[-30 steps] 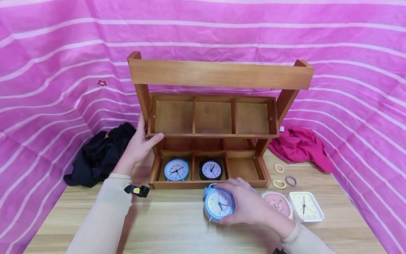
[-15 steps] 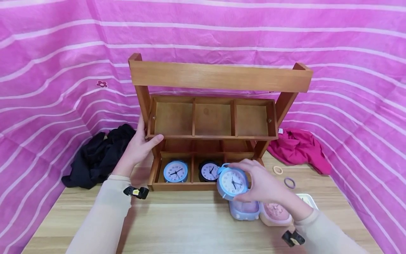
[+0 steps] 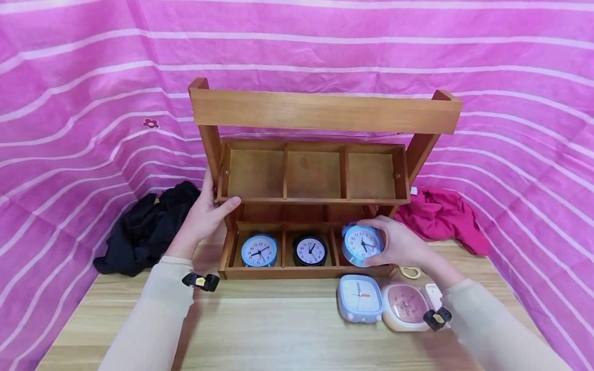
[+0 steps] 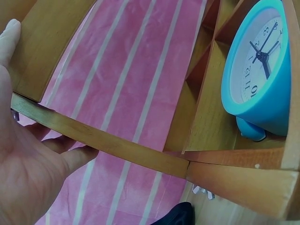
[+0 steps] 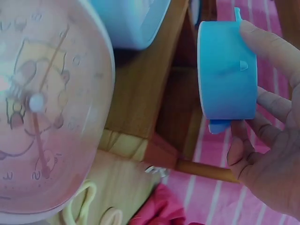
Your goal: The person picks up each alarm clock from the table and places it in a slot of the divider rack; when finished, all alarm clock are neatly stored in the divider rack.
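Right now my right hand (image 3: 402, 246) grips the round blue clock (image 3: 361, 245) by its rim, held at the mouth of the lower right compartment of the wooden rack (image 3: 320, 111). My left hand (image 3: 204, 216) clasps the rack's left upright and the corner of its upper shelf. I judge the main risk is the clock's feet catching the front lip, tipping it face down, or my wrist nudging the square blue clock (image 3: 360, 298) on the worktop (image 3: 260, 330).

The person wore long beige sleeves (image 3: 153, 314) down to both wrists, each wrist carrying a small black clip (image 3: 200, 281) with a yellow mark.
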A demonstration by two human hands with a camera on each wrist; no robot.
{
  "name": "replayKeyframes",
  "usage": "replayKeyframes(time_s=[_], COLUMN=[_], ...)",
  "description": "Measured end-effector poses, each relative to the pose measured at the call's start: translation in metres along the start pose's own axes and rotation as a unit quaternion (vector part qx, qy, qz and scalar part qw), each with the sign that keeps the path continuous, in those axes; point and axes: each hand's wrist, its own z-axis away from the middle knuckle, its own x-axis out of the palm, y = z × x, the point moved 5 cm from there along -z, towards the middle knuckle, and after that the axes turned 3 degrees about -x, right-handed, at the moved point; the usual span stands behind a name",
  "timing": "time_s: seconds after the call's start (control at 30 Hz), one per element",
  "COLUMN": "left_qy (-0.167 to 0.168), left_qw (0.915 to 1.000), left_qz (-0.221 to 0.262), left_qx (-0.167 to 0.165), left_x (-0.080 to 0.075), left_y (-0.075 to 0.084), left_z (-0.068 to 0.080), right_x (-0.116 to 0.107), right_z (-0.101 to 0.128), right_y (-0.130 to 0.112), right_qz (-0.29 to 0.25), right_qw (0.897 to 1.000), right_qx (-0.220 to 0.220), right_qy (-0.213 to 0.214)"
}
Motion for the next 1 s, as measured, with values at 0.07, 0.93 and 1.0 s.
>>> replayKeyframes(time_s=[0.07,0.93,1.0], left_qy=[-0.001,0.003,0.003], left_qw=[1.0,0.9995,0.9995], left_qz=[0.002,0.026,0.026], left_qx=[0.001,0.017,0.016], left_x=[0.0,0.001,0.001], left_y=[-0.001,-0.002,-0.002], left_z=[0.0,-0.002,-0.002], right_x=[0.002,0.034,0.034], right_z=[-0.003,-0.019,-0.019], right_y=[0.006,0.048,0.048], right_qz=[0.001,-0.024,-0.029], right_qw=[1.0,0.996,0.995], right_qx=[-0.003,0.005,0.005], right_qy=[-0.003,-0.084,-0.092])
